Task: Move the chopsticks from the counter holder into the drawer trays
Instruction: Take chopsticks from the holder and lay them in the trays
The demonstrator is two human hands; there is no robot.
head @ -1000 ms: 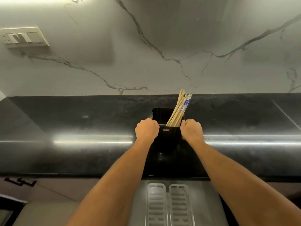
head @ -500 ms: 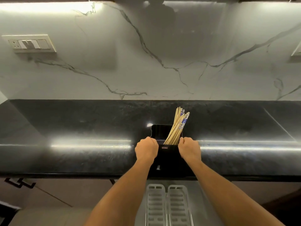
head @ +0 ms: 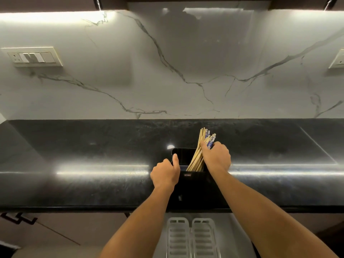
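Note:
A black rectangular holder stands on the dark counter near its front edge. A bundle of pale wooden chopsticks, some with blue-patterned tops, leans to the right inside it. My left hand grips the holder's left rim, thumb up along the edge. My right hand has its fingers curled round the chopstick bundle above the holder's right rim. Below the counter, two white slotted trays lie side by side in the open drawer.
The black stone counter runs the full width, with a marble backsplash behind. Switch plates sit on the wall at left and far right. A dark drawer handle shows at lower left.
The holder was drawn nearer the counter's front edge by both hands. My right hand has left the holder's right rim and risen to close round the chopsticks.

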